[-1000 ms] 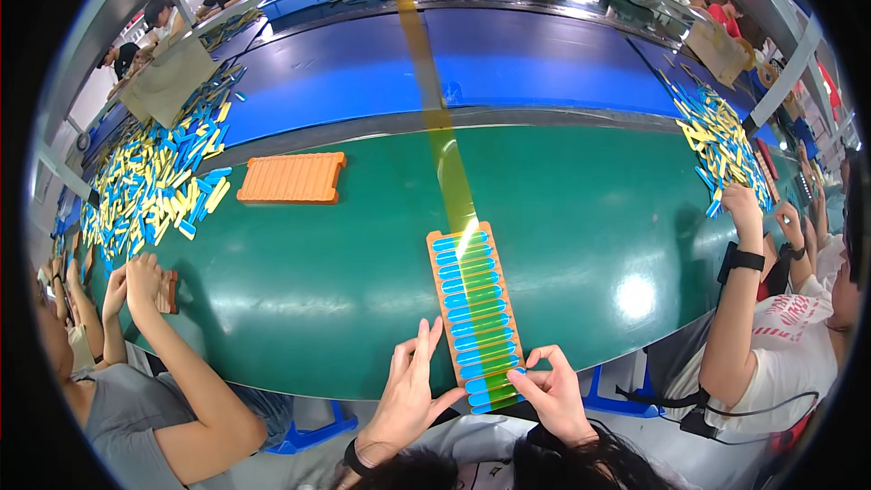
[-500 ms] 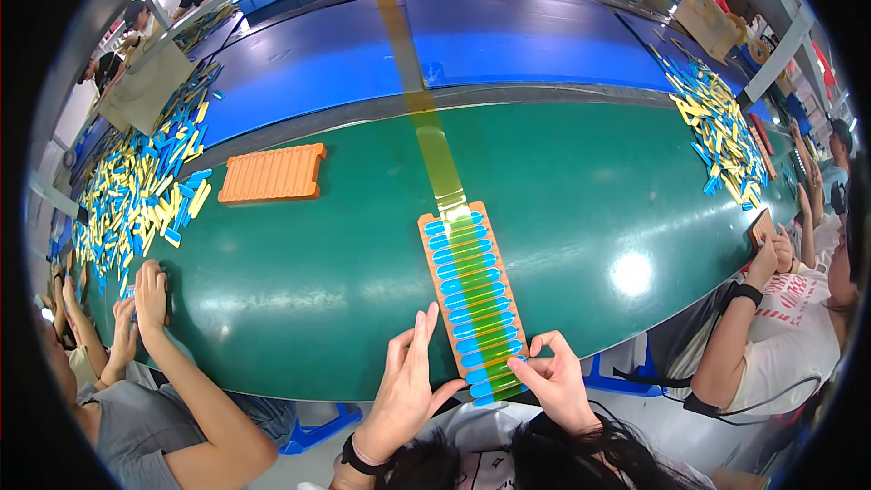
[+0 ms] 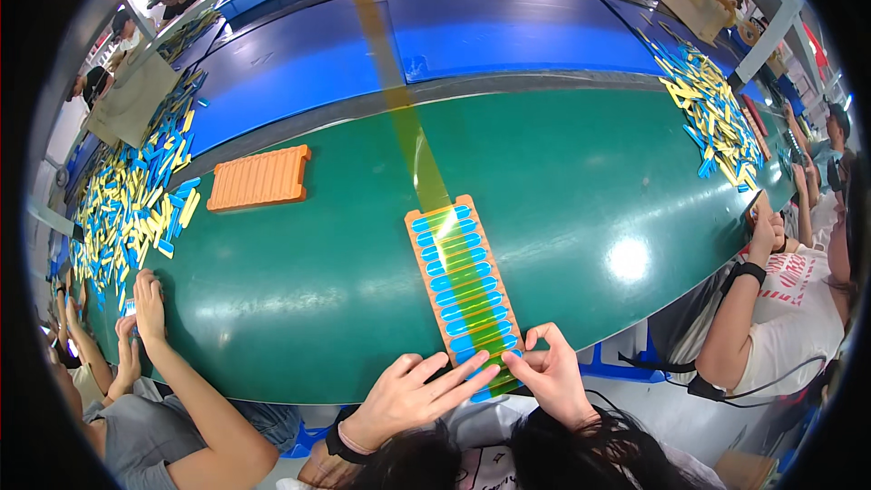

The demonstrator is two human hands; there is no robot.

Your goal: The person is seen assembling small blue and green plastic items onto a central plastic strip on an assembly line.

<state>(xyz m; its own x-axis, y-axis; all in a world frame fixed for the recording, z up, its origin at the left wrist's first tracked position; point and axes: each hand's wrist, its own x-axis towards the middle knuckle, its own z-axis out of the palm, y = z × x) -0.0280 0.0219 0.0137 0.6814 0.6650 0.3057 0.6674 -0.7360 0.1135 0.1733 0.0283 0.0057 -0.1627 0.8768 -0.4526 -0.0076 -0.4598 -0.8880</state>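
At the near edge of the green belt [image 3: 290, 308], an orange tray [image 3: 463, 286] full of blue sticks is lying under a strip of yellow tape [image 3: 408, 136]. The left hand [image 3: 413, 395] is pressing flat, fingers spread out, to keep the tray from sliding. The right hand [image 3: 549, 377] is pinching the tape's end so it sits straight.

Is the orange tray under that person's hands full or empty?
Full, as far as shows: the orange tray has a blue piece in every visible slot, under a yellow tape strip. Both hands hide its near end.
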